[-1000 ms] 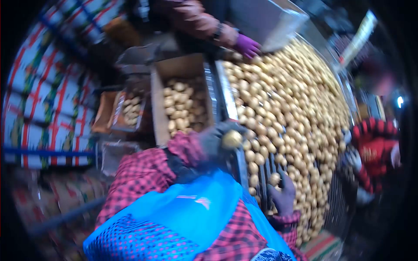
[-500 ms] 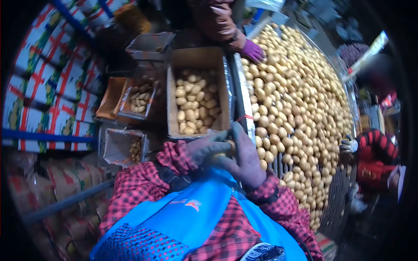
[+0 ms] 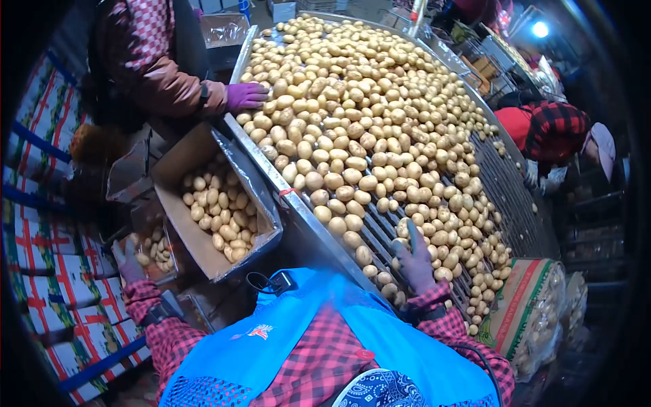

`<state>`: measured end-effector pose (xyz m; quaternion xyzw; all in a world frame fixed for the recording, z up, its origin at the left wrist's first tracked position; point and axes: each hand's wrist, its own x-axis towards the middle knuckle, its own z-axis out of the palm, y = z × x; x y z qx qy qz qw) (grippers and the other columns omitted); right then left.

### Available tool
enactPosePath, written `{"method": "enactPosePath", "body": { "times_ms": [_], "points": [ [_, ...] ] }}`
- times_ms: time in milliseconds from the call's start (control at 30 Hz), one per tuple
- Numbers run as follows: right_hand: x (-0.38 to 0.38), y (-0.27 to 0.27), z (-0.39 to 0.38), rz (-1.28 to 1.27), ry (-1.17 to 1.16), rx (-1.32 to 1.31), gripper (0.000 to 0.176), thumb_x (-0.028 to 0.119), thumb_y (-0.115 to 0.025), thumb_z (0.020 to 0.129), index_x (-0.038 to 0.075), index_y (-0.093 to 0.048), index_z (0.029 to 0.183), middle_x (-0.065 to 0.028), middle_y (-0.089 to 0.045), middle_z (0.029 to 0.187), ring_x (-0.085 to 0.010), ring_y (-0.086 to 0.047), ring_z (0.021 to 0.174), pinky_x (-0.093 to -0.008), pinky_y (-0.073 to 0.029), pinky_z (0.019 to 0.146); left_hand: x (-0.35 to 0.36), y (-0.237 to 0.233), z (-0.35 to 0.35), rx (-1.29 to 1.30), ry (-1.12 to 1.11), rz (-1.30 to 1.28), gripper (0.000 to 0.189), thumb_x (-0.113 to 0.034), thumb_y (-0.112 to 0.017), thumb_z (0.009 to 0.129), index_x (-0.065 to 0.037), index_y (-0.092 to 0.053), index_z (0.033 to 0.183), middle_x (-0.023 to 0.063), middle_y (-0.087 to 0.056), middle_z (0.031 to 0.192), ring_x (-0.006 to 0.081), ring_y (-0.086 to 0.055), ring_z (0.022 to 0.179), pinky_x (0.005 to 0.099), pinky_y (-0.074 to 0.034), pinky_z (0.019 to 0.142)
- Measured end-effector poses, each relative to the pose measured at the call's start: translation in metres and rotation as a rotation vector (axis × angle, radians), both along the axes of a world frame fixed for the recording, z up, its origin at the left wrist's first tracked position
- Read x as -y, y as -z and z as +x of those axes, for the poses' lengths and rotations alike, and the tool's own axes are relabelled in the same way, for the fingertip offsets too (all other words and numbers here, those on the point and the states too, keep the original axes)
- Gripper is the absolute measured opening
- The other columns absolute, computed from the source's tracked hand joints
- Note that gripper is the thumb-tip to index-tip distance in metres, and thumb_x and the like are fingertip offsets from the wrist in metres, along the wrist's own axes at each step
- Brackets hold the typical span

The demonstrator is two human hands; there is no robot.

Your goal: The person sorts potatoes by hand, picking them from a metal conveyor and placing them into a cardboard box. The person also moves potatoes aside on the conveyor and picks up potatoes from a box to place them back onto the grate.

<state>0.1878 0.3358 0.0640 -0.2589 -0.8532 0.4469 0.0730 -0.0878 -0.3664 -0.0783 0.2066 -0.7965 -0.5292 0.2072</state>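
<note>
A big roller table [image 3: 505,197] carries a heap of yellow potatoes [image 3: 366,115]. My right hand [image 3: 413,263], in a grey glove, lies on the potatoes at the table's near end with its fingers spread. My left hand [image 3: 126,260], also gloved, is down at the left over a small box of potatoes [image 3: 154,248]. A potato lies right by its fingers, and I cannot tell whether the hand holds one. Between my hands stands a larger cardboard box [image 3: 178,171], partly filled with potatoes.
A person in a pink jacket rests a purple-gloved hand [image 3: 245,95] on the table's far left edge. Another person in red plaid [image 3: 553,129] works at the right side. A potato sack [image 3: 536,312] lies lower right. Printed cartons [image 3: 47,271] are stacked at left.
My hands have come apart from in front of my chest. The left went down to the small box at the left, and the right went out onto the potatoes on the rollers. The view swung right.
</note>
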Motion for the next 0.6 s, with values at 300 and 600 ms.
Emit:
{"method": "enactPosePath", "body": {
  "times_ms": [300, 600],
  "points": [
    [-0.039, 0.007, 0.014, 0.469, 0.003, 0.002, 0.070, 0.031, -0.074, 0.082, 0.001, -0.046, 0.139, -0.0232, -0.047, 0.138, -0.0395, -0.043, 0.130, -0.0464, -0.033, 0.111, -0.475, -0.120, 0.029, -0.096, 1.480, -0.291, 0.054, -0.030, -0.070, 0.082, -0.006, -0.056, 0.129, 0.0204, -0.059, 0.124, 0.0363, -0.056, 0.117, 0.0417, -0.044, 0.102],
    [-0.147, 0.048, 0.285, 0.452, 1.173, -0.231, 0.047, 0.021, -0.051, 0.101, -0.006, -0.044, 0.139, -0.0196, -0.050, 0.139, -0.0279, -0.050, 0.125, -0.0365, -0.039, 0.106, -0.519, -0.087, 0.030, -0.010, 1.479, -0.296, 0.048, -0.015, -0.069, 0.088, -0.002, -0.054, 0.132, 0.0190, -0.055, 0.133, 0.0306, -0.051, 0.127, 0.0399, -0.041, 0.106]
  ]
}}
